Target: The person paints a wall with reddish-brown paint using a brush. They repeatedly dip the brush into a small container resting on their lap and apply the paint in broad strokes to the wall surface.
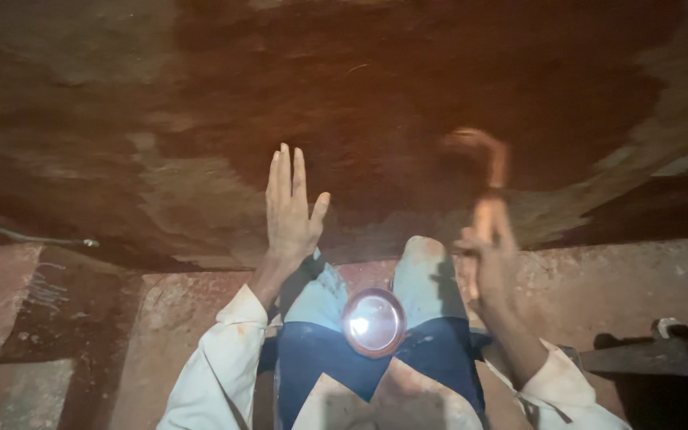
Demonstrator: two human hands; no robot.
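My left hand [290, 209] is raised flat, fingers together and thumb out, palm pressed toward a rough reddish-brown earthen wall [376, 103]; it holds nothing. My right hand [487, 239] is blurred with motion and grips a short wooden-handled tool [483, 159] whose curved head points at the wall. Below, my knees in blue trousers [424, 279] are bent, and a round lit lamp [373, 322] sits between them, glowing white inside a reddish rim.
A dark wet patch spreads across the upper wall. A pale ledge of stone [177, 302] runs along the wall's foot. A thin cable [33, 237] lies at the left. A dark metal object [662, 358] stands at the lower right.
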